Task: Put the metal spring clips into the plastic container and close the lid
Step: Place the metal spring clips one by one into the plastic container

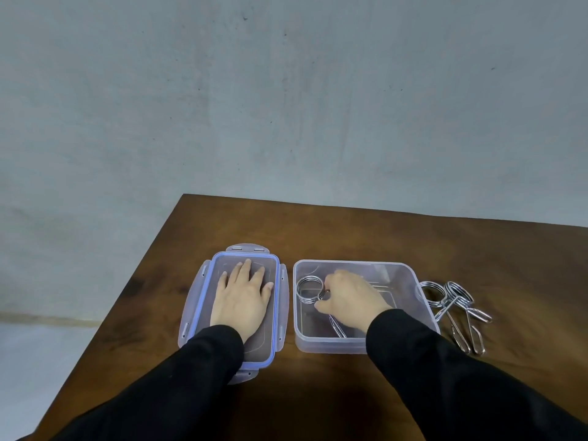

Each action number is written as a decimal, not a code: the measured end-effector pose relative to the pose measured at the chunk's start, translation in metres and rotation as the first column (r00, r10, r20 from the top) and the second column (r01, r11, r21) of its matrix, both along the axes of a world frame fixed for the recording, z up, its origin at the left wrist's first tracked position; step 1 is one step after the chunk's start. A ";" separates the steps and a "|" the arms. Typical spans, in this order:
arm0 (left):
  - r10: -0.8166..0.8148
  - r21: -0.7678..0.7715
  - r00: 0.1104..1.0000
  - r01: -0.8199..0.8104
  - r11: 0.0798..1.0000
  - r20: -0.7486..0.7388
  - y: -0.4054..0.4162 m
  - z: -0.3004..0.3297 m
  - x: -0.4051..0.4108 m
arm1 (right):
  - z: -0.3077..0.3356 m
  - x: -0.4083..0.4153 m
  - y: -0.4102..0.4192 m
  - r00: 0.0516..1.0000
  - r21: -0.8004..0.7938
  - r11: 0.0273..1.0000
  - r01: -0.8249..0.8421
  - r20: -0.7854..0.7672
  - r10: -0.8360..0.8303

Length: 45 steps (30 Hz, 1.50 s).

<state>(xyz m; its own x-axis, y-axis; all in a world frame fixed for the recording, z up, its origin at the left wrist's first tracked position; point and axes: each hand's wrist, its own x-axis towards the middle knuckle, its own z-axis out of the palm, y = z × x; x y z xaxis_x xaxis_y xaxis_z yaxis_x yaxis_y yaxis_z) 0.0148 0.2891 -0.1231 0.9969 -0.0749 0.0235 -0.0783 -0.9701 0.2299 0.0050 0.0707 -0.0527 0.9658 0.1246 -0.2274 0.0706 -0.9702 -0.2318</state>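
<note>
A clear plastic container [404, 275] stands open on the brown table. My right hand [348, 297] is inside it, fingers closed on a metal spring clip [309, 289] whose coil lies at the container's left side and whose handles run under my hand. The lid [203, 300], clear with a blue seal, lies upside down to the left of the container. My left hand [243, 297] rests flat on it, fingers spread. Two more spring clips [455, 308] lie on the table just right of the container, overlapping each other.
The table [350, 230] ends at a far edge close behind the container and at a slanting left edge. A grey wall stands behind it. Black sleeves cover both forearms in the foreground.
</note>
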 end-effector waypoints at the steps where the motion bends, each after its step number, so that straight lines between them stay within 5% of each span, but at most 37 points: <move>1: -0.001 0.006 1.000 0.001 1.000 -0.001 0.000 0.000 0.000 | -0.003 0.000 0.000 1.000 0.009 1.000 0.006 0.001 -0.006; 15: 0.039 0.083 0.998 -0.035 0.996 -0.050 -0.002 0.002 0.001 | -0.008 -0.011 -0.003 0.999 0.057 0.998 0.025 0.020 -0.026; 23: 0.045 0.059 0.998 -0.042 0.997 -0.043 0.000 -0.002 0.002 | 0.027 -0.020 -0.065 0.903 0.331 0.933 0.142 0.343 -0.259; 27: 0.043 0.057 0.998 -0.041 0.998 -0.034 -0.001 0.000 0.002 | 0.027 -0.021 -0.118 0.820 0.379 0.845 0.378 0.288 -0.495; 34: 0.044 0.065 0.999 -0.042 0.997 -0.029 0.000 -0.004 0.003 | -0.001 -0.036 -0.193 0.667 0.119 0.675 0.728 0.102 -0.738; 45: 0.043 0.075 0.999 -0.040 0.996 -0.032 0.000 -0.005 0.004 | -0.023 -0.028 -0.211 0.555 0.104 0.546 0.831 -0.087 -0.828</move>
<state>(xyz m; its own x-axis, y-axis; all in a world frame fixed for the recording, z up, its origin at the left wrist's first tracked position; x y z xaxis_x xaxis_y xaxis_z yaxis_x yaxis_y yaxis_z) 0.0187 0.2889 -0.1276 0.9993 -0.0336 -0.0141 -0.0309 -0.9868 0.1592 -0.0226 -0.1401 -0.0756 0.6480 -0.7016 -0.2965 -0.7583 -0.5581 -0.3369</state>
